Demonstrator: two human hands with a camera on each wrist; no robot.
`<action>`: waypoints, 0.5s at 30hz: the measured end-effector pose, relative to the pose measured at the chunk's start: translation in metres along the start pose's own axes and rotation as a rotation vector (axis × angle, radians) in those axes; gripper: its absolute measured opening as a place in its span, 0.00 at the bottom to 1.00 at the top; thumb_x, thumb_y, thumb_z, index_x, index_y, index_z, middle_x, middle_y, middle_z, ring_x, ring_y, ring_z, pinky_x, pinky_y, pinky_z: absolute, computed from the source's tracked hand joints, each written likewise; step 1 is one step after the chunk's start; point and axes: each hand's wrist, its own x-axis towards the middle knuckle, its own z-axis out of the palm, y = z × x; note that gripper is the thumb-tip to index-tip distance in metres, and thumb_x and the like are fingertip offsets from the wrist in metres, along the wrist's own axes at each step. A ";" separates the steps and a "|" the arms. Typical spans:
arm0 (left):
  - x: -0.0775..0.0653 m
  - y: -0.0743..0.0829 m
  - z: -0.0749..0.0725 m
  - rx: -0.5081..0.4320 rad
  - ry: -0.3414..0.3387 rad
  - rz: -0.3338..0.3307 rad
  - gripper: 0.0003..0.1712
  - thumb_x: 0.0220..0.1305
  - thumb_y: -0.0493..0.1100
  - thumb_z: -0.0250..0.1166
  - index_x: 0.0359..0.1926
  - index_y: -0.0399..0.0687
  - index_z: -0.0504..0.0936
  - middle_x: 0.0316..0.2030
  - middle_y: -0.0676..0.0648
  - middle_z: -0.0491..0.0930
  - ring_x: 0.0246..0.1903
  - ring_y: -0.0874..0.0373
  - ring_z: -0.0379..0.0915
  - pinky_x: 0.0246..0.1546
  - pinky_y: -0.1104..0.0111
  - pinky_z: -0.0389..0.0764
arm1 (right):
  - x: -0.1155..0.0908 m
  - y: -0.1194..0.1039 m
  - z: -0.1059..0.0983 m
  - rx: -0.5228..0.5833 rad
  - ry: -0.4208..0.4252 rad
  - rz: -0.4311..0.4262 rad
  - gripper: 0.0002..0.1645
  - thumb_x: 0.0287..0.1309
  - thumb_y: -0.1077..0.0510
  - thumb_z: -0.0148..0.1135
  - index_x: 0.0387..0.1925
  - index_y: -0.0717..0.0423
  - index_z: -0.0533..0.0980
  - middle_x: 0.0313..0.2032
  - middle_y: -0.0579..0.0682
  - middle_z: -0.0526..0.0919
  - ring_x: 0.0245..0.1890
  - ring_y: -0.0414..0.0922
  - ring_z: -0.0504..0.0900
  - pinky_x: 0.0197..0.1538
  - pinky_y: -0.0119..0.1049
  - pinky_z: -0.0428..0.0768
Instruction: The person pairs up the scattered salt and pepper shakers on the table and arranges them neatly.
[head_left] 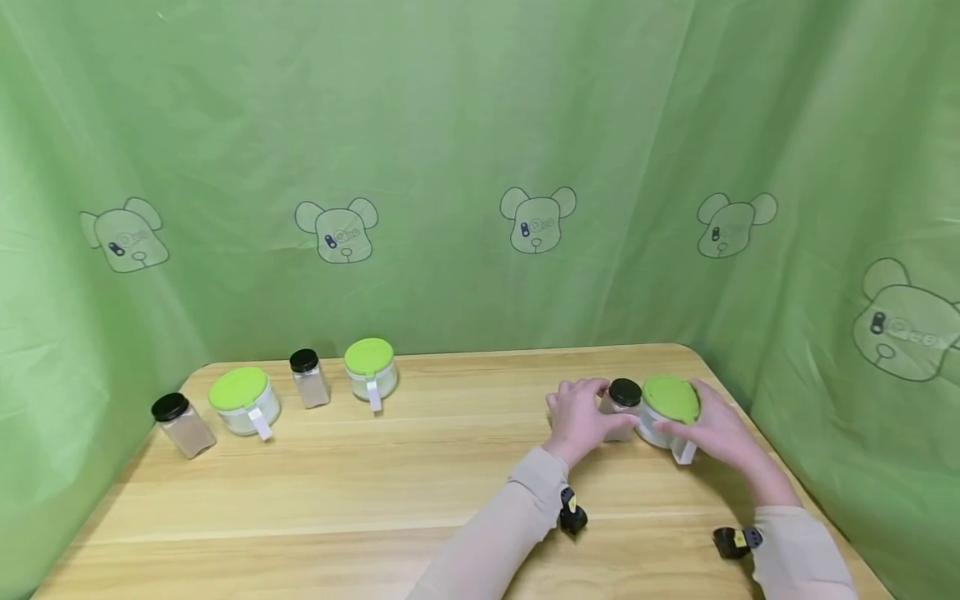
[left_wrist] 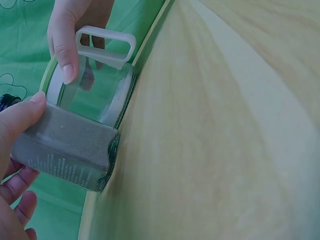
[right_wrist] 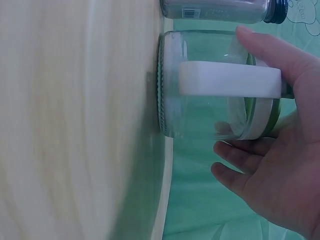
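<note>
At the table's right side, my left hand holds a small spice jar with a black lid and grey-brown powder. Its thumb lies on one side of the jar and the fingers on the other. Right beside it, my right hand grips a round glass seasoning jar with a green lid, thumb and fingers on either side near the top. The white handle faces my body. In the left wrist view, the spice jar and the seasoning jar stand close together, bases at the tabletop.
On the left of the wooden table stand a black-lidded spice jar, a green-lidded seasoning jar, another spice jar and another seasoning jar. A green curtain surrounds the back and sides.
</note>
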 end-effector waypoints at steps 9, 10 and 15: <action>0.001 0.001 0.000 -0.013 -0.021 -0.021 0.35 0.43 0.68 0.74 0.53 0.64 0.79 0.50 0.63 0.82 0.44 0.64 0.67 0.50 0.66 0.59 | -0.002 -0.002 -0.003 -0.015 0.002 -0.085 0.52 0.51 0.44 0.72 0.61 0.76 0.59 0.50 0.73 0.75 0.49 0.66 0.76 0.50 0.63 0.74; 0.001 0.001 0.000 -0.007 -0.023 -0.022 0.35 0.43 0.68 0.74 0.53 0.64 0.79 0.50 0.63 0.82 0.45 0.64 0.67 0.50 0.66 0.59 | -0.002 -0.003 -0.004 -0.017 -0.006 -0.085 0.52 0.52 0.44 0.71 0.62 0.77 0.58 0.51 0.74 0.74 0.50 0.66 0.75 0.50 0.63 0.74; 0.001 0.003 -0.002 0.020 -0.044 -0.024 0.34 0.45 0.68 0.73 0.52 0.63 0.78 0.49 0.63 0.82 0.46 0.62 0.67 0.51 0.65 0.59 | -0.003 -0.006 -0.006 -0.052 -0.032 -0.064 0.57 0.53 0.42 0.70 0.66 0.78 0.54 0.56 0.78 0.69 0.54 0.69 0.71 0.52 0.66 0.72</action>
